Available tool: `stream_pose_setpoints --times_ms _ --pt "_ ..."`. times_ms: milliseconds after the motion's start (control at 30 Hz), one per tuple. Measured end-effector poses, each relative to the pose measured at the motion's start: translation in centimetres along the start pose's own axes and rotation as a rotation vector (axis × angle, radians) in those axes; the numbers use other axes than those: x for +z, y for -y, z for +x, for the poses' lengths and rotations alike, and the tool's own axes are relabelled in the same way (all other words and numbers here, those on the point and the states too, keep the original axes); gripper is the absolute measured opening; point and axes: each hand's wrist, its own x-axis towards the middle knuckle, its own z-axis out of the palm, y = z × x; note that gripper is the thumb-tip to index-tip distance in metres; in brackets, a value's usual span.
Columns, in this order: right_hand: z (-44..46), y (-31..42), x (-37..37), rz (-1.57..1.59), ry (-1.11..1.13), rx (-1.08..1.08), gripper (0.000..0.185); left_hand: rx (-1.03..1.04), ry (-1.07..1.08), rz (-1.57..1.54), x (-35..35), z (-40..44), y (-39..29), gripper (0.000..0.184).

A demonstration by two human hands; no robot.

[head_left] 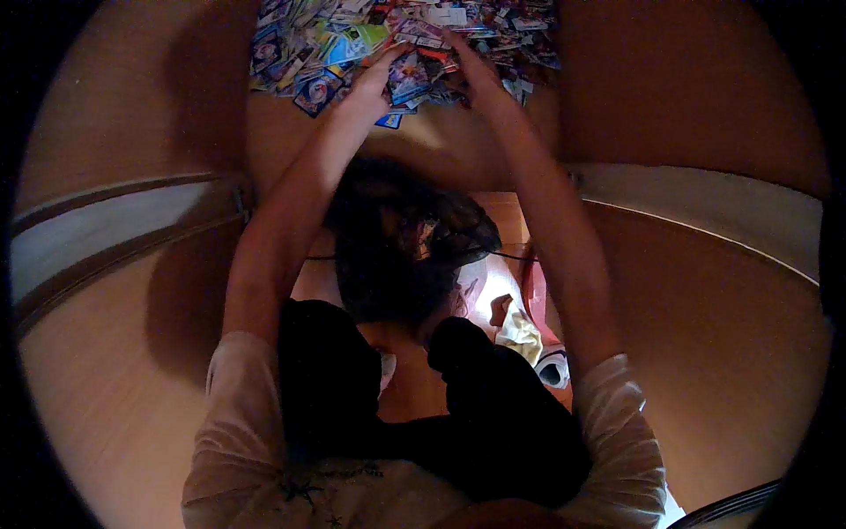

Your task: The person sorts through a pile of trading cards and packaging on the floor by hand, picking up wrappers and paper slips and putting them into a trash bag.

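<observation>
A heap of loose trading cards [352, 44] covers the far part of a wooden surface. Both arms reach forward to its near edge. My left hand [379, 79] rests at the cards with its fingers apart, beside a card with a purple and blue picture [410, 78]. On the other side of that card, my right hand [476, 70] has its fingers stretched toward the heap. The fingertips of both hands lie among the cards, and no card is plainly gripped. A blue-edged card [315, 93] lies to the left of my left hand.
Below the surface's near edge hangs or stands a black mesh bag [397, 238]. On the lit floor are a yellowish cloth [518, 335] and a white rolled item [553, 366]. Wooden panels [696, 106] stand on both sides. Black cables [731, 507] show at the bottom right.
</observation>
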Motion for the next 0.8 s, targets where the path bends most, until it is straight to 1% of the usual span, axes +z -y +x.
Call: stream_pose_setpoints --times_ms 33,100,133,167,200,233,300,333,367,400,433,500,533,600,633,667,733,800 --pt "-0.1 0.1 0.5 0.002 0.002 0.000 0.067 0.001 -0.002 0.002 -0.2 0.5 0.1 0.033" --pt "-0.6 0.2 1.6 0.241 0.044 -0.125 0.068 0.055 0.107 0.032 -0.5 1.0 0.1 0.029" --pt "0.9 -0.6 1.5 0.244 0.045 -0.125 0.068 0.056 0.105 0.035 -0.4 0.8 0.0 0.029" --pt "2.4 -1.4 1.5 0.216 0.012 -0.086 0.072 0.027 0.075 0.051 -0.2 0.5 0.0 0.029" --pt "2.3 -1.3 1.6 0.185 -0.023 -0.047 0.076 -0.004 0.044 0.064 -0.1 0.2 0.2 0.029" --pt "2.0 -1.6 1.5 0.184 -0.023 -0.045 0.076 -0.006 0.043 0.062 0.0 -0.1 0.4 0.029" --pt "0.9 -2.7 1.0 0.057 -0.197 -0.020 0.086 -0.135 -0.006 0.043 -0.1 -0.8 0.9 0.030" --pt "0.5 -3.1 0.9 0.056 -0.197 -0.019 0.086 -0.051 0.029 0.009 -0.1 -1.3 1.5 0.030" --pt "0.1 -3.4 0.8 0.097 -0.174 -0.065 0.101 -0.052 0.027 0.007 -0.2 -1.7 1.6 0.030" --pt "-0.6 -3.5 0.8 0.139 -0.150 -0.112 0.116 -0.066 0.071 0.006 -0.6 -1.8 1.7 0.029" --pt "-1.2 -3.6 0.9 0.138 -0.150 -0.110 0.116 -0.080 0.115 0.005 -0.9 -1.8 1.8 0.029" --pt "-2.4 -3.4 1.3 0.153 -0.135 -0.165 0.116 -0.060 0.129 0.009 -1.7 -1.6 1.7 0.029" --pt "-0.6 -4.8 1.3 0.151 -0.135 -0.163 0.116 -0.047 0.134 0.019 -2.1 -1.2 1.5 0.028" --pt "1.9 -6.1 1.9 0.256 -0.025 -0.189 0.113 -0.033 0.139 0.027 -2.2 -0.9 0.9 0.027" --pt "2.3 -6.2 2.3 0.290 0.013 -0.197 0.112 -0.024 0.105 0.001 -1.8 -0.9 0.2 0.029" --pt "3.0 -6.0 2.6 0.330 -0.003 -0.169 0.081 -0.016 0.071 -0.026 -1.4 -0.9 -0.4 0.031" --pt "2.7 -4.6 3.8 0.368 -0.017 -0.141 0.052 -0.005 0.059 -0.018 -1.3 -0.2 -1.2 0.034" --pt "2.7 -3.7 4.8 0.359 -0.059 -0.072 0.053 0.018 0.027 0.031 -1.5 0.8 -1.6 0.040"
